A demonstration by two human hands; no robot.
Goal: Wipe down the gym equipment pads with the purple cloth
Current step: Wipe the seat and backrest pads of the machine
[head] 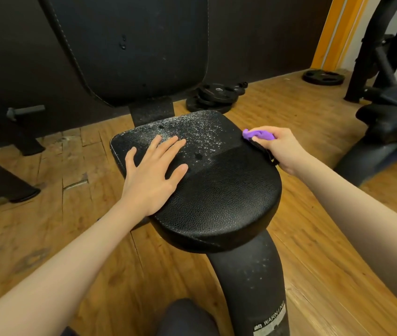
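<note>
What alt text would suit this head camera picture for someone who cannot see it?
A person's right hand grips a bunched purple cloth at the far right edge of a black textured leather seat pad, while the left hand rests flat on it. Droplets speckle the pad's far half; black weight plates lie on the wooden floor.

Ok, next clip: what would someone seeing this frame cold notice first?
Probably the black seat pad in the middle, its far half speckled with droplets or dust while the near half looks dark and clean. The left hand lies flat on the pad's left side, and at its right edge the right hand grips a bright purple cloth. Behind the pad, weight plates are stacked on the wooden floor.
</note>
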